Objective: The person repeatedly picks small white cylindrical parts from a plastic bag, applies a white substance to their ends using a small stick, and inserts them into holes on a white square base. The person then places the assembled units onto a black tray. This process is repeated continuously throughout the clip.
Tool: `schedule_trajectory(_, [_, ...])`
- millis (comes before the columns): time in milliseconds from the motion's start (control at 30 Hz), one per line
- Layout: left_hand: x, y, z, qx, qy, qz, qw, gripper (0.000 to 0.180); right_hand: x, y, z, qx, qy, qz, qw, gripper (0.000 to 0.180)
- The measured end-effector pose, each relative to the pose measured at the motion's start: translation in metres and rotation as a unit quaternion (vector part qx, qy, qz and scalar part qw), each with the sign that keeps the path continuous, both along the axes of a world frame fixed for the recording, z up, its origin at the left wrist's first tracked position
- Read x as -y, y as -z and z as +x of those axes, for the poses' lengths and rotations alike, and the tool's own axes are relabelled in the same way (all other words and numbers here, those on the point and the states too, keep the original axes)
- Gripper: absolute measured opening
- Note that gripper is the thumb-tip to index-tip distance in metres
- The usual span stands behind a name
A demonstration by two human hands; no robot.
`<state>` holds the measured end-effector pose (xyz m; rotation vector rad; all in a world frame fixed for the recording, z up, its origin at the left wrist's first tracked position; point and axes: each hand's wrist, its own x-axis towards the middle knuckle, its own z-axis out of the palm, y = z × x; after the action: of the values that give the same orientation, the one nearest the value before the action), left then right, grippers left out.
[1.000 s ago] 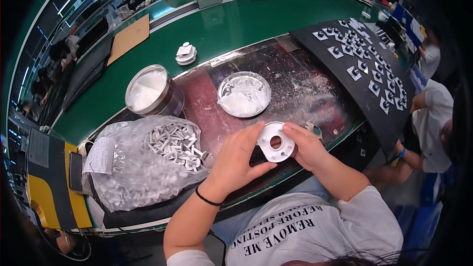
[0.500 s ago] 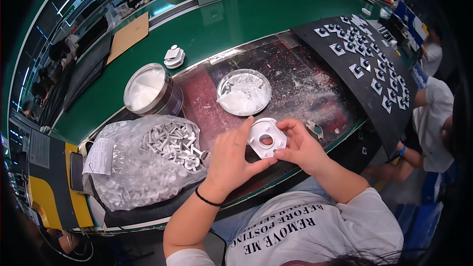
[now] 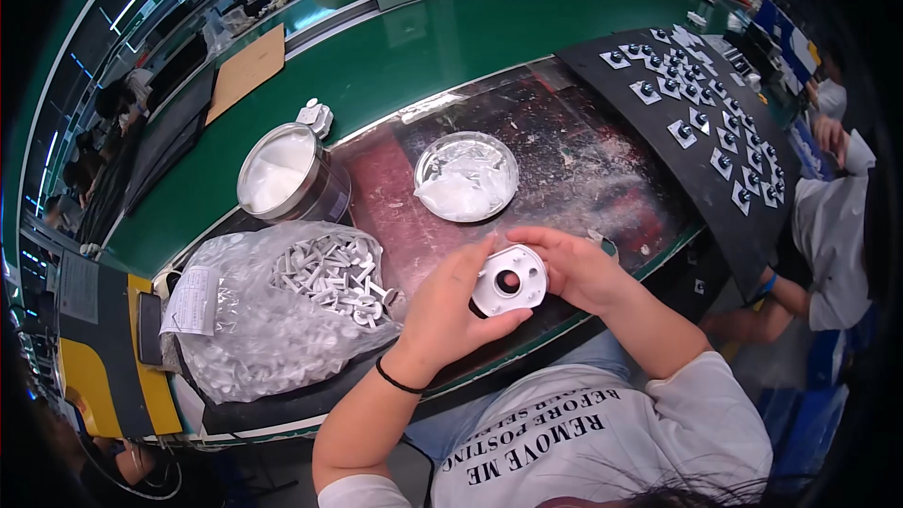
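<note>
long green workbench (image 3: 395, 56), dim factory hall

White short-sleeved printed T-shirt; thin black band on left wrist (image 3: 399, 381).

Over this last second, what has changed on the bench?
Both hands, the left hand and right hand, turned the white round part, its face now tilted differently. The bag of small white pieces, metal tin and clear dish lie unmoved.

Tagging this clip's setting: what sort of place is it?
Likely a factory assembly line: a long green bench, a bag of white parts, a black mat of laid-out pieces, and both hands on a white part.
</note>
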<state>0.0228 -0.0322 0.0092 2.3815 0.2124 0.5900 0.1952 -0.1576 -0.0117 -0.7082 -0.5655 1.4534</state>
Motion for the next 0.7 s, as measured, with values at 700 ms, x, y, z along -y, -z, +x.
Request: schedule_trajectory(700, [0.016,0.003,-0.005,-0.093,0.025,0.001,0.995,0.087,-0.008,0.008,0.001,0.507,0.18,-0.006,0.843,0.021])
